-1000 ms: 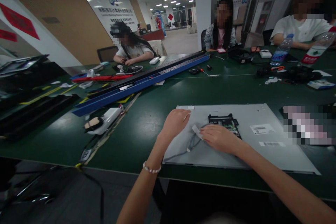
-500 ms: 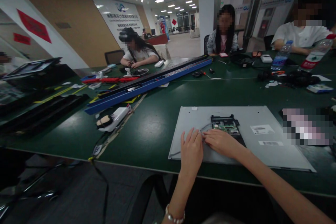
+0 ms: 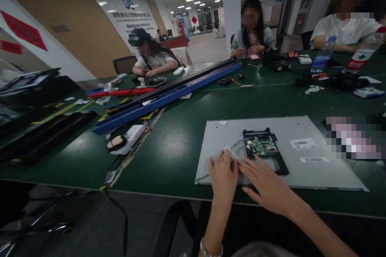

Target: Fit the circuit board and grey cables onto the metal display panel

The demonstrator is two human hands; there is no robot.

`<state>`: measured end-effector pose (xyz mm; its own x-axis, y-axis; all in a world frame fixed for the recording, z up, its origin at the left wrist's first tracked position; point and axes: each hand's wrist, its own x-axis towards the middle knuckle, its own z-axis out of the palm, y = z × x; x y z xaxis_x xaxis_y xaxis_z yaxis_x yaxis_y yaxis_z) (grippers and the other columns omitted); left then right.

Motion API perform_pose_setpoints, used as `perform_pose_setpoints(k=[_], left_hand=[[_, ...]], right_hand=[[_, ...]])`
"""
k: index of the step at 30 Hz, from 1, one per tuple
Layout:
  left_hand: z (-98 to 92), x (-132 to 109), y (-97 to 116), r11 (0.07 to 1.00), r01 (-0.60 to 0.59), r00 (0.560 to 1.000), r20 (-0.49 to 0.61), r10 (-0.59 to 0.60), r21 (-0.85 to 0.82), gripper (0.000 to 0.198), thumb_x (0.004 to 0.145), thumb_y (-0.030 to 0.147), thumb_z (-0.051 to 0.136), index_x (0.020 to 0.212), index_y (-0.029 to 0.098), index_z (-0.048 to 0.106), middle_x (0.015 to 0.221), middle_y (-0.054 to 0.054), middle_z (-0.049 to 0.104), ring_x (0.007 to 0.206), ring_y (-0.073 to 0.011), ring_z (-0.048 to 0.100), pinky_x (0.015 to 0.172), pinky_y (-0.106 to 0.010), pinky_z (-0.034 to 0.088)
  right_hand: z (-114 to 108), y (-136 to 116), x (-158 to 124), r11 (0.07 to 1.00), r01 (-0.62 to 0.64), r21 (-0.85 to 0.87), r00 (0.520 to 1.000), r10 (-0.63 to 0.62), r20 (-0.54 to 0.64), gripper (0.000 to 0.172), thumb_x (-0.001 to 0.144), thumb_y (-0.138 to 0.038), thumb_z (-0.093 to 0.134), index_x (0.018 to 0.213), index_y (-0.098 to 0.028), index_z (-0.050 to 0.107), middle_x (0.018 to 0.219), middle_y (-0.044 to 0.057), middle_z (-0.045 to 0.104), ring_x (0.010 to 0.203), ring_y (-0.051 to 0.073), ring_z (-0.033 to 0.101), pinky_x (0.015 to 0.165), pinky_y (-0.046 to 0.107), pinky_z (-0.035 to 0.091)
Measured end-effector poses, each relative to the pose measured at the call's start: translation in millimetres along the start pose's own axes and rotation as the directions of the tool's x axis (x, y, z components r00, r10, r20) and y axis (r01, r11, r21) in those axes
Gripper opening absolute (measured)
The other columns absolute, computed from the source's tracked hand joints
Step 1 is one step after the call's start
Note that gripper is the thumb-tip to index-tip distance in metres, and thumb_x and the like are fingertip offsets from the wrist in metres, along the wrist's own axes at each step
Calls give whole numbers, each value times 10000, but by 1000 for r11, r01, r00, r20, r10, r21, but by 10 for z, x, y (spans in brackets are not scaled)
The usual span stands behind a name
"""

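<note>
A flat grey metal panel (image 3: pixel 304 128) lies on the green table (image 3: pixel 177 136) in front of me. A green circuit board (image 3: pixel 261 147) in a black frame sits on it, with thin grey wires (image 3: pixel 239 144) running off its left side. My left hand (image 3: pixel 223 176) lies flat on the panel's near left part, fingers stretched out, fingertips at a small white tape piece (image 3: pixel 230 152). My right hand (image 3: pixel 265 184) lies flat beside it, fingers spread, pressing down just below the board. Neither hand holds anything.
A long blue and black rail (image 3: pixel 169 92) crosses the table diagonally. A white device (image 3: pixel 126 137) with a cable lies left of the panel. Water bottles (image 3: pixel 322 60), tools and cables sit at the far right. Three other people sit at the far side.
My left hand came from the panel's top left edge to its near edge and flattened out. My right hand slid down from the wires and spread flat.
</note>
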<state>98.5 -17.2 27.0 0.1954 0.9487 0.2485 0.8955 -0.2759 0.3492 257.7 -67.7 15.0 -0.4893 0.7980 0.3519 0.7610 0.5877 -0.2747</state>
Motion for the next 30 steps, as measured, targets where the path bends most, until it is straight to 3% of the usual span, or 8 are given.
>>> perform_pose_setpoints(k=[6, 13, 17, 21, 23, 26, 30], left_hand=[[22, 14, 30, 999, 35, 999, -23, -35, -12, 341, 915, 221, 539, 1255, 202, 548, 1280, -143, 641, 1268, -288, 540, 1092, -623, 276], [81, 5, -2, 1000, -17, 997, -71, 16, -21, 312, 918, 239, 544, 1227, 203, 562, 1241, -149, 660, 1236, -289, 562, 1071, -573, 326], [114, -14, -11, 999, -33, 995, -93, 32, -11, 318, 913, 238, 551, 1230, 210, 556, 1220, -143, 671, 1215, -293, 576, 1057, -565, 344], [144, -30, -18, 998, -55, 993, -103, 55, 10, 323, 916, 229, 546, 1238, 208, 545, 1238, -144, 660, 1215, -287, 574, 1050, -535, 365], [154, -32, -19, 998, -54, 994, -96, 55, 13, 318, 926, 234, 533, 1241, 193, 543, 1252, -150, 652, 1226, -292, 566, 1050, -531, 365], [166, -22, -17, 999, -52, 996, -79, 52, 4, 311, 933, 246, 525, 1235, 174, 544, 1254, -158, 649, 1238, -308, 554, 1044, -545, 365], [178, -4, -22, 998, -69, 993, -92, 68, -10, 302, 918, 231, 540, 1216, 186, 552, 1238, -152, 659, 1230, -314, 559, 1036, -544, 376]], right_hand=[[50, -203, -106, 993, -109, -49, 994, 108, -19, 674, 921, -462, 515, 1506, -172, 348, 1548, 117, 370, 1420, 329, 340, 1150, 620, 272], [108, -322, -36, 981, -174, -83, 984, 170, -56, 733, 874, -536, 550, 1463, -118, 421, 1494, 196, 433, 1396, 388, 363, 1126, 668, 265], [45, -228, -120, 995, -87, -57, 995, 85, -42, 630, 914, -443, 531, 1480, -199, 402, 1498, 147, 446, 1382, 371, 393, 1103, 661, 311], [-208, 44, -171, 999, -20, 34, 999, 19, 42, 592, 937, -373, 531, 1492, -234, 379, 1477, 85, 493, 1387, 316, 402, 1091, 582, 390], [-374, 264, -44, 994, 17, 107, 999, -21, 34, 513, 940, -337, 535, 1440, -253, 458, 1437, 65, 541, 1346, 268, 466, 1090, 507, 420], [-551, 670, 379, 979, 59, 194, 998, -54, -32, 348, 935, -282, 544, 1275, -261, 615, 1298, 47, 652, 1229, 227, 577, 1047, 434, 463], [-467, 1091, 1113, 987, 11, 160, 998, -1, -61, 250, 877, -182, 582, 1099, -189, 699, 1146, 63, 718, 1075, 215, 654, 968, 380, 493]])
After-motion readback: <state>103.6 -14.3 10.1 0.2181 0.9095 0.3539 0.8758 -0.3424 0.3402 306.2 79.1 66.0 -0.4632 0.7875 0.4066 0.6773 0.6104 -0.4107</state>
